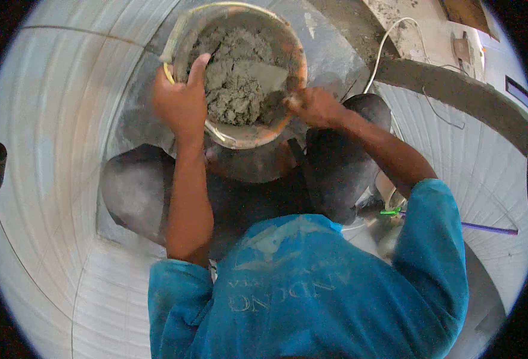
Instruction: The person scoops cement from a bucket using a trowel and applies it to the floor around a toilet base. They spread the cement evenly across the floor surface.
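Observation:
A round bucket (303, 66) with a pale yellow rim and orange patches on its wall stands in front of me, between and beyond my knees. Lumpy grey wet mortar (234, 105) lies inside it. My left hand (183, 99) is closed over the bucket's left rim, thumb pointing inward. At the right side of the bucket, my right hand (315, 106) is closed around a trowel, its handle mostly hidden by the fingers. The trowel's flat grey blade (267, 76) rests in the mortar, smeared with the same grey.
White ribbed panels (55, 119) curve up on my left and right. A white cable (383, 45) loops at the upper right, near a cement-coated ledge (455, 87). A purple stick (488, 228) and a green item (389, 212) lie beside my right elbow.

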A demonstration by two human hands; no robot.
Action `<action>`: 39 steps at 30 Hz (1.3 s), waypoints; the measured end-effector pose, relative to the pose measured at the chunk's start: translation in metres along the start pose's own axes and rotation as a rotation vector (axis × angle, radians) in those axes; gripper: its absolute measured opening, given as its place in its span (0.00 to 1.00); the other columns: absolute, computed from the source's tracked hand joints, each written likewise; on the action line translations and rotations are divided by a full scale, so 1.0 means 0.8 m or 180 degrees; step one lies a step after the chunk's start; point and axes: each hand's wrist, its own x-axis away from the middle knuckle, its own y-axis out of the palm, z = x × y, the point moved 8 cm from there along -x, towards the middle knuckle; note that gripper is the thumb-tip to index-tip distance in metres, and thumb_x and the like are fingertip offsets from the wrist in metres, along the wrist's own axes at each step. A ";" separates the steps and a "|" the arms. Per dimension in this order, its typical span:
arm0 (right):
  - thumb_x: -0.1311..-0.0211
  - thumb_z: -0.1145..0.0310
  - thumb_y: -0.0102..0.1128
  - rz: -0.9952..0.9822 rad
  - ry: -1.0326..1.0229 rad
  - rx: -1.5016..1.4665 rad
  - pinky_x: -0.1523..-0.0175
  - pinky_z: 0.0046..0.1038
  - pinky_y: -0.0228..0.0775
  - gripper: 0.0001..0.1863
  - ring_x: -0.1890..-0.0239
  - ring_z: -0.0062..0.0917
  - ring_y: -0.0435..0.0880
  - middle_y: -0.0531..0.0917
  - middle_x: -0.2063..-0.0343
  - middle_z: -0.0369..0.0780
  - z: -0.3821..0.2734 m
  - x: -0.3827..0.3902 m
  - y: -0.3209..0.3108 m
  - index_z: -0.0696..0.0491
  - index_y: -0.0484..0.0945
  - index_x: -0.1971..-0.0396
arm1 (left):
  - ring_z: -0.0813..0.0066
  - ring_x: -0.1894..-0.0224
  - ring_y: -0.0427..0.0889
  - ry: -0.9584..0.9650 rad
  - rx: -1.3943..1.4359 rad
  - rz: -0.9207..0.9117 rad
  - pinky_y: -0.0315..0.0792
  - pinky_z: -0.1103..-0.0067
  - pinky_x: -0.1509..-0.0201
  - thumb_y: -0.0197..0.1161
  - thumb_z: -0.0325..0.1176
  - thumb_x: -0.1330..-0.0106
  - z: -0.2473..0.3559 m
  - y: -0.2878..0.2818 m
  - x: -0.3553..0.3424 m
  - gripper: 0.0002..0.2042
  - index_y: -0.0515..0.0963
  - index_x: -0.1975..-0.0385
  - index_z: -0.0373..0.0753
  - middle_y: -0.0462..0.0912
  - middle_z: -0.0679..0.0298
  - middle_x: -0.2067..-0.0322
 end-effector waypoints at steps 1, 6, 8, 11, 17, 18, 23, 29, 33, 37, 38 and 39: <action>0.34 0.50 0.44 -0.0205 -0.0192 -0.0273 0.65 0.44 0.72 0.24 0.73 0.48 0.80 0.80 0.76 0.53 -0.013 -0.001 0.025 0.58 0.77 0.61 | 0.51 0.64 0.80 -0.0025 0.0042 0.0013 0.71 0.67 0.58 0.70 0.54 0.51 -0.001 -0.001 0.001 0.31 0.75 0.63 0.28 0.80 0.46 0.68; 0.34 0.53 0.44 -0.0799 0.0332 -0.1069 0.65 0.44 0.72 0.22 0.71 0.47 0.81 0.80 0.76 0.53 -0.041 0.000 0.061 0.57 0.77 0.57 | 0.57 0.64 0.79 -0.0167 0.0318 -0.0111 0.70 0.68 0.56 0.70 0.58 0.52 -0.004 0.002 -0.016 0.34 0.75 0.64 0.27 0.80 0.48 0.69; 0.34 0.52 0.45 -0.0197 -0.0162 -0.0709 0.66 0.43 0.73 0.22 0.72 0.45 0.81 0.81 0.77 0.50 -0.067 0.003 0.024 0.55 0.76 0.56 | 0.58 0.63 0.79 -0.0093 0.0372 -0.0192 0.70 0.68 0.55 0.68 0.59 0.51 -0.008 0.007 -0.021 0.34 0.75 0.65 0.26 0.80 0.49 0.69; 0.35 0.50 0.47 -0.0016 0.0224 0.0193 0.66 0.44 0.73 0.22 0.69 0.44 0.82 0.82 0.74 0.48 -0.072 0.037 -0.014 0.51 0.75 0.53 | 0.57 0.66 0.77 -0.0359 0.0173 -0.0019 0.69 0.68 0.58 0.66 0.61 0.49 -0.024 -0.001 -0.017 0.34 0.75 0.66 0.26 0.79 0.49 0.72; 0.35 0.49 0.45 0.0549 0.0194 0.0717 0.61 0.46 0.73 0.21 0.62 0.45 0.81 0.82 0.66 0.49 -0.087 0.042 -0.047 0.48 0.76 0.53 | 0.62 0.73 0.72 -0.0191 0.0571 -0.0259 0.68 0.69 0.63 0.56 0.57 0.38 -0.018 -0.002 -0.020 0.27 0.76 0.69 0.31 0.76 0.55 0.77; 0.34 0.49 0.45 -0.0059 0.0098 0.0323 0.59 0.45 0.72 0.22 0.61 0.45 0.80 0.82 0.66 0.49 -0.086 0.035 -0.030 0.48 0.76 0.54 | 0.62 0.73 0.72 -0.0203 0.0484 -0.0289 0.68 0.70 0.64 0.55 0.56 0.37 -0.017 -0.001 -0.020 0.26 0.76 0.70 0.31 0.76 0.55 0.77; 0.34 0.48 0.41 -0.0442 0.0278 0.0441 0.52 0.44 0.70 0.24 0.58 0.48 0.78 0.81 0.66 0.52 -0.055 0.021 -0.062 0.52 0.78 0.57 | 0.62 0.77 0.69 0.0077 0.0831 -0.0151 0.64 0.69 0.69 0.49 0.53 0.32 -0.007 0.002 -0.023 0.25 0.75 0.73 0.32 0.73 0.56 0.81; 0.34 0.49 0.40 -0.0155 0.0518 0.0757 0.54 0.47 0.72 0.25 0.62 0.48 0.81 0.82 0.68 0.51 -0.020 0.009 -0.052 0.56 0.79 0.62 | 0.59 0.78 0.69 0.0122 0.0607 -0.0114 0.63 0.67 0.70 0.46 0.51 0.30 -0.009 0.001 -0.020 0.25 0.75 0.72 0.32 0.72 0.54 0.82; 0.34 0.49 0.41 -0.0406 -0.0569 -0.0467 0.54 0.46 0.72 0.26 0.62 0.49 0.80 0.82 0.69 0.52 -0.053 -0.015 0.037 0.57 0.78 0.61 | 0.58 0.78 0.69 -0.0072 0.0369 0.0002 0.63 0.66 0.71 0.44 0.51 0.30 -0.013 0.005 -0.017 0.25 0.75 0.71 0.31 0.72 0.53 0.82; 0.32 0.51 0.41 -0.0400 -0.0280 -0.0565 0.56 0.43 0.72 0.23 0.64 0.47 0.80 0.80 0.73 0.51 -0.046 0.002 0.045 0.56 0.76 0.67 | 0.56 0.76 0.71 -0.0097 0.0584 -0.0085 0.64 0.66 0.68 0.43 0.51 0.30 -0.013 0.013 -0.006 0.26 0.75 0.68 0.30 0.74 0.51 0.80; 0.33 0.51 0.42 -0.0404 -0.0252 -0.0405 0.57 0.43 0.72 0.22 0.64 0.46 0.80 0.81 0.74 0.49 -0.047 0.009 0.037 0.56 0.76 0.67 | 0.56 0.75 0.72 -0.0154 0.0593 -0.0168 0.65 0.66 0.68 0.43 0.52 0.30 -0.017 0.016 -0.004 0.26 0.75 0.67 0.30 0.74 0.51 0.79; 0.33 0.51 0.43 -0.0271 -0.0454 -0.0362 0.59 0.42 0.73 0.21 0.64 0.45 0.81 0.81 0.74 0.48 -0.057 0.020 0.019 0.55 0.75 0.67 | 0.57 0.75 0.72 -0.0117 0.0607 -0.0146 0.65 0.66 0.67 0.43 0.51 0.29 -0.015 0.013 -0.002 0.26 0.75 0.67 0.30 0.75 0.52 0.79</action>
